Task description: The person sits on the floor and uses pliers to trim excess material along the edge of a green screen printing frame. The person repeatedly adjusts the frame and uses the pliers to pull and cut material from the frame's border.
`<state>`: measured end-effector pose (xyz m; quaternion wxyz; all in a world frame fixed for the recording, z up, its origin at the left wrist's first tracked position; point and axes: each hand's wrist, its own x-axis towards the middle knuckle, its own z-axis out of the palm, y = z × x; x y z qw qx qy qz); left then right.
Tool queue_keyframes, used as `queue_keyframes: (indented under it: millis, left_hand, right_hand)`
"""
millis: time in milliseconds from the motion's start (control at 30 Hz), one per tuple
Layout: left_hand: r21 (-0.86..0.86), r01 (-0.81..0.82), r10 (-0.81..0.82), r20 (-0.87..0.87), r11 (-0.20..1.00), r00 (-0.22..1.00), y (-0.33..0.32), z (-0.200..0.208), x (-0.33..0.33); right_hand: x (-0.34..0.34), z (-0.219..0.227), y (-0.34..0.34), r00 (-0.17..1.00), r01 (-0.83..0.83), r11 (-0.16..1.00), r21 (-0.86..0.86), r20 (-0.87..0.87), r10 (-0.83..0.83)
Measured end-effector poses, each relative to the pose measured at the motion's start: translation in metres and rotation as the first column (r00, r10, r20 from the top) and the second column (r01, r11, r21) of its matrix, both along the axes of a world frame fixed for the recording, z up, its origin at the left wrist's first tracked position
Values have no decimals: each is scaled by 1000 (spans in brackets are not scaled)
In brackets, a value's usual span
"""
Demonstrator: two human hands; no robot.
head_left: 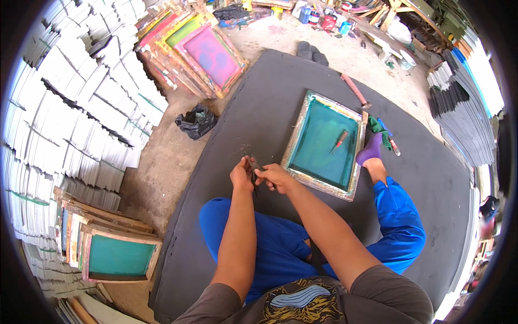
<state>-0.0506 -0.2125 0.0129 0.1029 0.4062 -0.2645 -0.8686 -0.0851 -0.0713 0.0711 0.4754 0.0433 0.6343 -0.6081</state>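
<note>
— What is carrying everything here?

— A dark grey mat (270,102) is lying spread over the concrete floor (162,156).

— And what is sitting on the mat?

— A wooden-framed screen with teal mesh (324,143) is lying flat on it, with a red-handled hammer (355,90) just beyond its far edge and a pair of dark sandals (312,52) at the mat's far rim.

— And on the bare floor?

— A crumpled black plastic bag (196,121) is resting beside the mat.
</note>
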Motion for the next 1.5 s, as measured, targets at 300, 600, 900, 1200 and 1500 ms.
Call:
queue_keyframes:
  millis: [300,600,900,1200,1500]
  left_hand:
    - [-274,-52,105,182,960,978,9,9,-13]
    - [-621,287,-226,178,729,958,50,0,-16]
    - [-884,464,-301,460,-63,835,102,-12,-1]
    - [-865,501,-399,469,-26,788,107,-7,11]
    - [-847,530,-506,471,-31,723,107,-5,24]
  right_hand:
    - [31,-28,48,990,121,993,-17,78,-119]
    - [75,-31,140,901,417,904,-93,169,-399]
    - [70,-37,165,936,347,924,160,4,-352]
    - [77,-43,171,947,315,866,389,-190,-259]
    - [79,-48,175,892,317,710,629,-452,1]
